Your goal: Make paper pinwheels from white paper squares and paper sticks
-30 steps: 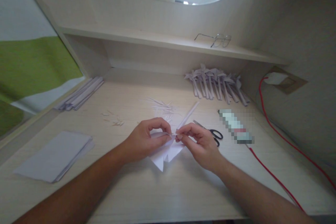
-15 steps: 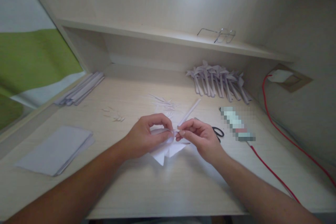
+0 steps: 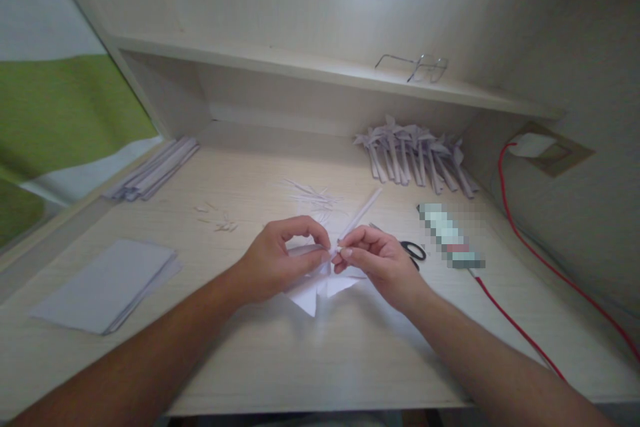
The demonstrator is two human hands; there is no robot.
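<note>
My left hand (image 3: pixel 283 250) pinches a folded white paper pinwheel (image 3: pixel 306 297) between thumb and fingers. Its pointed blades hang below the fingertips, over the desk. Meeting it from the other side, my right hand (image 3: pixel 387 257) is closed in a pinch on a small white piece at the pinwheel's centre; the fingers partly cover that piece. A thin white paper stick (image 3: pixel 363 213) slants up and away just beyond my right fingers. Scissors (image 3: pixel 414 251) with black handles lie partly behind my right hand. Thin paper strips (image 3: pixel 313 197) are scattered beyond both hands.
Several paper pinwheels on sticks (image 3: pixel 415 153) lie at the back right. Folded paper strips (image 3: pixel 155 170) and a paper stack (image 3: pixel 107 287) are on the left. Small slivers (image 3: pixel 220 221) lie nearby. A blurred-out device (image 3: pixel 447 233) has a red cable (image 3: pixel 520 330). Eyeglasses (image 3: pixel 425 68) rest on the shelf.
The paper blades under my hands have shifted and turned slightly. Both hands keep nearly the same place and pinch.
</note>
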